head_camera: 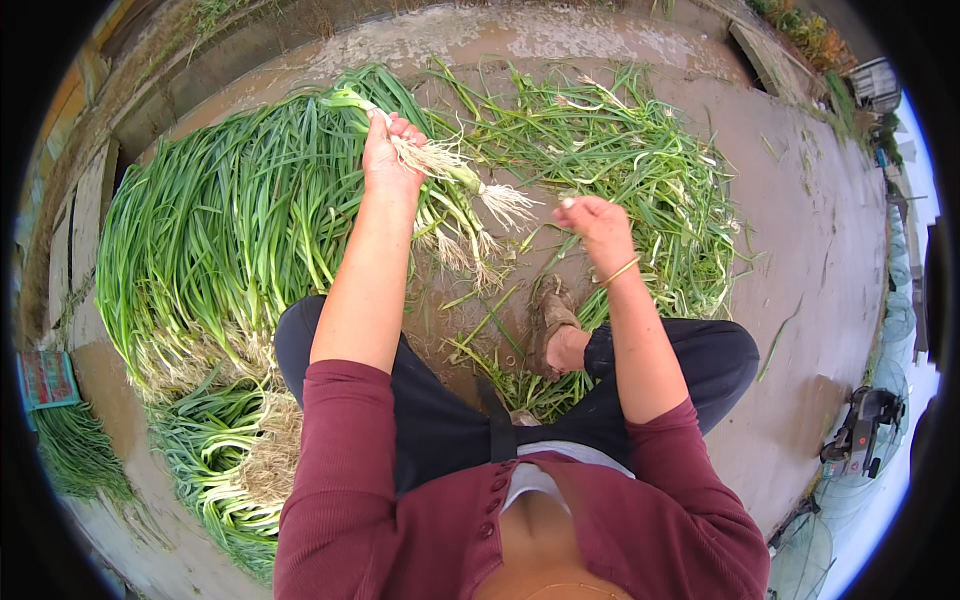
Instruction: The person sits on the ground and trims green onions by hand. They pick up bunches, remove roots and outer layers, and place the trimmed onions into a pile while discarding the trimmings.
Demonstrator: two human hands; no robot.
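My left hand [394, 154] is closed around the white stems of rooted green garlic stalks [352, 97]. Pale stringy roots [431, 159] stick out below the fist towards the right. Under that hand spreads a wide heap of long-leaved green garlic [225, 202], with more root ends [457, 247] lying at its right edge. My right hand [598, 229] hovers to the right, apart from the held roots. Its fingers are curled in, thumb against the forefinger, and no object shows in them. A thin bangle circles that wrist.
Loose leaves and trimmings [622, 150] lie scattered ahead on the wet concrete [795, 247]. A bundle with matted roots [270, 450] rests beside my left leg. Farther left, a crate [49, 379] stands by more greens [75, 450]. A dark vehicle [862, 431] is far right.
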